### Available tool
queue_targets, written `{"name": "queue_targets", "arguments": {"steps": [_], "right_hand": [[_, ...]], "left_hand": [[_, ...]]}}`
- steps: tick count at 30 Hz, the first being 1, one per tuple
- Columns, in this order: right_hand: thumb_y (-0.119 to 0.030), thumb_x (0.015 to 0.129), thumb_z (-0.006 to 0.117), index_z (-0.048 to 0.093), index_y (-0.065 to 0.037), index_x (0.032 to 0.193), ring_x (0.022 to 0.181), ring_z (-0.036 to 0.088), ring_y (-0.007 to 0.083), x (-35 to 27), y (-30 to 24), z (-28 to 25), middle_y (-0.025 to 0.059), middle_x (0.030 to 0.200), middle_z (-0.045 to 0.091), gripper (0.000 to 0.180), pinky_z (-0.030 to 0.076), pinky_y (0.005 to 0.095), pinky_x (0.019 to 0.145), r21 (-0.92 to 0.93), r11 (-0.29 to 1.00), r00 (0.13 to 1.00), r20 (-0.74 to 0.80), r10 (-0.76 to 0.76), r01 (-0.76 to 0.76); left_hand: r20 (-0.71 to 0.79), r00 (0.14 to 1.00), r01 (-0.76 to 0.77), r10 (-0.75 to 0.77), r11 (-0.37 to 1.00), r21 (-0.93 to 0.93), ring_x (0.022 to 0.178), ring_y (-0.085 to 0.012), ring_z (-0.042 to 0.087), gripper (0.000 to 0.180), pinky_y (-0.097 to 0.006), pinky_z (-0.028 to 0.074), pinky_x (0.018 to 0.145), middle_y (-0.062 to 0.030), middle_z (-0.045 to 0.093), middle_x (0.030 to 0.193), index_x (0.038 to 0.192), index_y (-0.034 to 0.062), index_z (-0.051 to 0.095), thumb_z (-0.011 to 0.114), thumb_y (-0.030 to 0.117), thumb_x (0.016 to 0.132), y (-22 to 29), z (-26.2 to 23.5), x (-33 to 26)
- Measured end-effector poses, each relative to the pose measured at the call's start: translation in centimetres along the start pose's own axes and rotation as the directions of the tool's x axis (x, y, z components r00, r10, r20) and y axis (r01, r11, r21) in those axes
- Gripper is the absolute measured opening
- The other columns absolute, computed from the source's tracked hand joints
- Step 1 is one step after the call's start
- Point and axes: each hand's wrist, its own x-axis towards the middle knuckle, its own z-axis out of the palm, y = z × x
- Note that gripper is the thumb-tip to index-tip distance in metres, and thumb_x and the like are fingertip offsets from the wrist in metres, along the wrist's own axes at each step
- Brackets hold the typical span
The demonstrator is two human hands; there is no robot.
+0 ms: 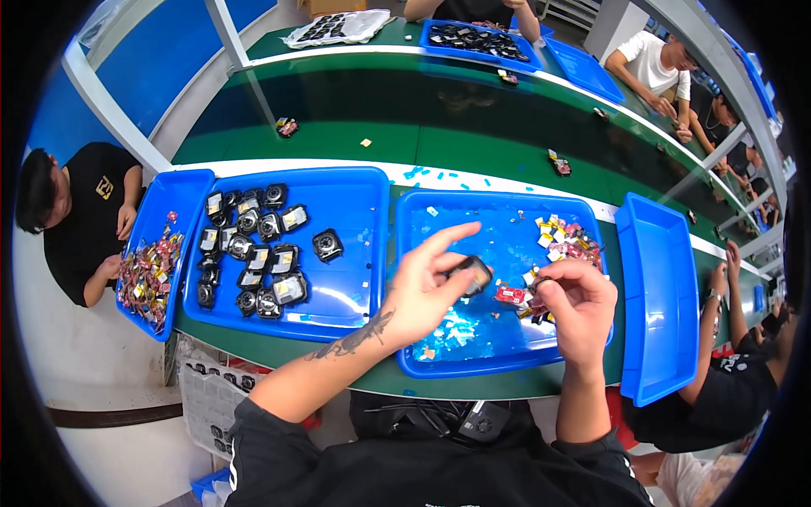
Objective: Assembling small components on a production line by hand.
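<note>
White posts stand before a blue wall.

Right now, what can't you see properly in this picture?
All in the head view:
- Near end of the dark case: hidden by the left hand.
- What's between the right hand's fingertips: hidden by its fingers.
- Far person's head: cut off by the top edge.
- Scraps in the blue tray: too small.

Casings in second tray from left — loose parts in third tray, right side — belt behind both.
</note>
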Motion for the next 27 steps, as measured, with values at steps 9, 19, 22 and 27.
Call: {"name": "queue_targets", "arguments": {"steps": [9, 19, 22, 27], "right_hand": [[0.007, 0.08, 0.069, 0.071, 0.0, 0.094, 0.076, 0.066, 0.0182, -0.6, -0.6, 3.0, 0.0103, 0.085, 0.067, 0.016, 0.052, 0.0266, 0.065, -0.435, 0.9, 0.998, 0.07, 0.005, 0.026], [0.005, 0.077, 0.072, 0.069, 0.0, 0.089, 0.065, 0.063, 0.0174, 0.2, -1.1, 4.3, 0.0098, 0.077, 0.067, 0.013, 0.047, 0.027, 0.054, -0.517, 0.856, 0.995, -0.079, -0.066, 0.016], [0.005, 0.076, 0.072, 0.068, 0.0, 0.087, 0.064, 0.062, 0.0161, 0.4, -0.7, 4.0, 0.009, 0.076, 0.067, 0.013, 0.046, 0.0268, 0.055, -0.518, 0.853, 0.992, -0.063, -0.113, 0.064], [0.005, 0.076, 0.072, 0.067, 0.0, 0.085, 0.063, 0.06, 0.016, 0.6, -0.8, 4.0, 0.0087, 0.075, 0.066, 0.012, 0.046, 0.0269, 0.056, -0.489, 0.864, 0.988, -0.032, -0.153, 0.118]], "left_hand": [[-0.126, 0.992, 0.005, -0.009, 1.0, -0.029, 0.095, -0.0164, 0.066, 0.023, -0.028, 0.055, 0.083, -0.0142, 0.067, 0.107, 0.113, -0.004, 0.061, 0.062, 0.0, 0.091, -0.8, 0.5, -0.1], [0.049, 0.995, -0.078, 0.083, 0.994, -0.08, 0.11, -0.0178, 0.062, 0.035, -0.028, 0.051, 0.093, -0.015, 0.062, 0.119, 0.126, -0.0042, 0.052, 0.059, -0.002, 0.092, -0.6, 0.6, -0.7], [0.066, 0.993, -0.087, 0.095, 0.99, -0.11, 0.112, -0.0182, 0.061, 0.034, -0.028, 0.05, 0.095, -0.015, 0.062, 0.119, 0.125, -0.0043, 0.052, 0.058, -0.004, 0.092, -0.6, 0.8, -0.7], [0.078, 0.993, -0.074, 0.085, 0.988, -0.132, 0.112, -0.0182, 0.061, 0.033, -0.028, 0.05, 0.096, -0.0153, 0.062, 0.119, 0.125, -0.005, 0.052, 0.057, -0.004, 0.092, -0.6, 0.9, -0.8]]}}
